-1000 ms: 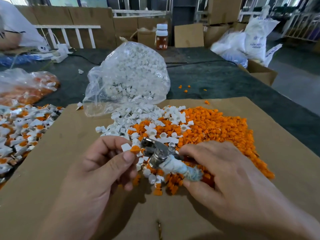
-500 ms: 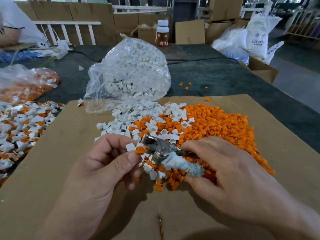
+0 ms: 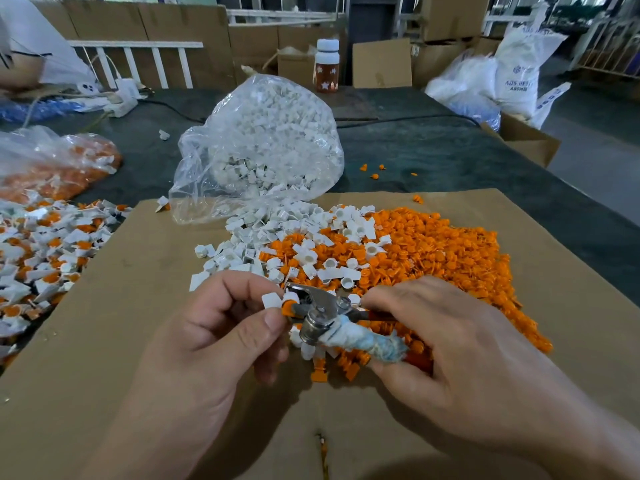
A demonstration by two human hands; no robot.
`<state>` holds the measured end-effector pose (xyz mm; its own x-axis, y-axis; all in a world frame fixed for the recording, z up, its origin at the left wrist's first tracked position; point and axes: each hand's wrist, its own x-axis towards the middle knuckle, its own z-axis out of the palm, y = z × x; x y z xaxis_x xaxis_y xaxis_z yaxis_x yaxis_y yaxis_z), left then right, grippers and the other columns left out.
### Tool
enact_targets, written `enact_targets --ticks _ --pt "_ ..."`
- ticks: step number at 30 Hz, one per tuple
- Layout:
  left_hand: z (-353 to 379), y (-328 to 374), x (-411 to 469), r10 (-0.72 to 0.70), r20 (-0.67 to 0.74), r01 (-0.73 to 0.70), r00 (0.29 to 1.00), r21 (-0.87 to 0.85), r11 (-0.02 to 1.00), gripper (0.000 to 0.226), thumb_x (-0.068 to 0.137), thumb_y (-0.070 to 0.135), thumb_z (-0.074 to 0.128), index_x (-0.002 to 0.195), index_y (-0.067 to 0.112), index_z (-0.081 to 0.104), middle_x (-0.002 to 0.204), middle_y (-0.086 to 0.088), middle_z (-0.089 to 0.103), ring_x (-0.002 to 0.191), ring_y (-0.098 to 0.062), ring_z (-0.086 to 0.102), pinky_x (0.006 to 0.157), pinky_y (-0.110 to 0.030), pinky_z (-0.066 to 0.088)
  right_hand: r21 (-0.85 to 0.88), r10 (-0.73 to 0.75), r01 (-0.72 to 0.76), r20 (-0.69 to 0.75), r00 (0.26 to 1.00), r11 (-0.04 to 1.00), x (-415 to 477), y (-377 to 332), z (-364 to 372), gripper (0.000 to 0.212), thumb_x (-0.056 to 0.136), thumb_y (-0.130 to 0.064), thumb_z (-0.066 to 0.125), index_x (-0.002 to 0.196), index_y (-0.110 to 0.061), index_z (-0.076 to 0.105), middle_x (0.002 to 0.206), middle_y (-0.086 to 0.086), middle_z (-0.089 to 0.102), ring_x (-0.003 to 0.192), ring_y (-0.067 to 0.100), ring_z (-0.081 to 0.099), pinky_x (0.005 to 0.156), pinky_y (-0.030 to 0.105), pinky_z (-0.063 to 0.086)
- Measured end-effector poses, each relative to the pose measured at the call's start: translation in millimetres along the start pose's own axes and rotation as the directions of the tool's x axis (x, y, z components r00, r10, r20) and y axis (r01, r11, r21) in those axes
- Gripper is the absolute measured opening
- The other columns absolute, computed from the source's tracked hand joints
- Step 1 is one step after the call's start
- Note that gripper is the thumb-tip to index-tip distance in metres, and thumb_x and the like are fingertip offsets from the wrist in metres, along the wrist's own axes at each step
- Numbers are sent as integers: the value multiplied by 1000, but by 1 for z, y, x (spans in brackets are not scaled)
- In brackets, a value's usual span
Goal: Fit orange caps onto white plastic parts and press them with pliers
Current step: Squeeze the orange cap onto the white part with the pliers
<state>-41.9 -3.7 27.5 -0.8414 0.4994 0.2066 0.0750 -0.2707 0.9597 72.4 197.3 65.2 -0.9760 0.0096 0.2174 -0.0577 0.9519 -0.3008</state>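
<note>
Left grip (image 3: 221,327) pinches small white plastic part (image 3: 270,301), orange cap (image 3: 286,307) fitted, at steel pliers (image 3: 322,313) nose. Right grip (image 3: 450,348) curled round handles; rag-wrapped one shows, other mostly hidden under fingers.

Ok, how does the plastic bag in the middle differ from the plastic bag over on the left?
The middle bag holds white parts; the left bag holds mostly orange pieces. The middle bag bulges tall; the left bag lies low. The middle bag's mouth spills parts onto the cardboard; the left bag is cut off by the frame edge. Both are clear plastic on the dark table.
</note>
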Motion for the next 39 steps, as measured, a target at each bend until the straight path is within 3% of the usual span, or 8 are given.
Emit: enact_targets --ticks 4,9,14,23,28,33,36,39 --pt "1 -1 0 17 -9 -17 1000 12 1000 8 72 20 74 80 21 72 62 -6 58 52 -17 57 42 -23 45 -11 -6 6 4 1000 1000 0 0 1 53 83 -52 47 131 -29 52 106 -18 56 97 10 51 77 34 49" --pt "-2 2 -1 10 17 -11 1000 72 997 51 55 57 88 87 19 73 65 -7 61 55 -17 59 45 -24 47 -83 -24 22 -18 1000 996 1 -1 5 48 83 -51 48 123 -25 59 98 -12 63 88 15 58 77 40 50" --pt "-1 0 -1 19 8 -19 1000 80 997 22 65 36 75 82 23 74 63 -8 61 54 -16 59 44 -23 46 -105 -16 14 -15 1000 994 1 -1 8 43 86 -58 42 108 -29 63 84 -12 57 78 13 54 66 35 49" --pt "2 0 -3 32 -6 -32 999 71 997 21 67 36 73 83 22 74 65 -7 62 53 -17 59 43 -24 47 -117 12 -16 -37 999 993 2 -5 10 49 85 -70 29 75 -30 55 68 -12 51 67 12 50 55 34 45" --pt "2 1 -3 42 -20 -41 999 60 997 18 69 35 72 83 23 74 63 -5 61 54 -15 59 44 -24 48 -146 14 -26 -85 996 989 2 -9 10 40 84 -62 40 67 -28 52 60 -12 46 57 11 47 46 33 44" --pt "3 4 -1 32 -161 -22 986 64 998 10 74 17 74 77 26 73 61 -6 61 49 -14 57 42 -23 46 -102 29 -36 -67 997 994 5 -3 13 47 83 -72 38 87 -33 64 73 -19 54 69 6 51 56 23 42" --pt "-2 4 5 -92 -284 118 955 78 990 30 86 -2 66 70 23 72 60 -9 62 45 -13 54 39 -23 44 -226 101 -112 -57 993 968 8 6 14 67 78 -81 28 107 -32 64 87 -17 55 81 9 50 68 26 44" --pt "1 2 3 -269 -193 294 944 114 949 17 76 4 75 69 19 71 61 -13 63 45 -17 53 38 -28 43 -294 201 -198 -20 979 935 12 17 17 81 71 -86 12 120 -36 53 100 -15 50 95 11 42 84 30 39"
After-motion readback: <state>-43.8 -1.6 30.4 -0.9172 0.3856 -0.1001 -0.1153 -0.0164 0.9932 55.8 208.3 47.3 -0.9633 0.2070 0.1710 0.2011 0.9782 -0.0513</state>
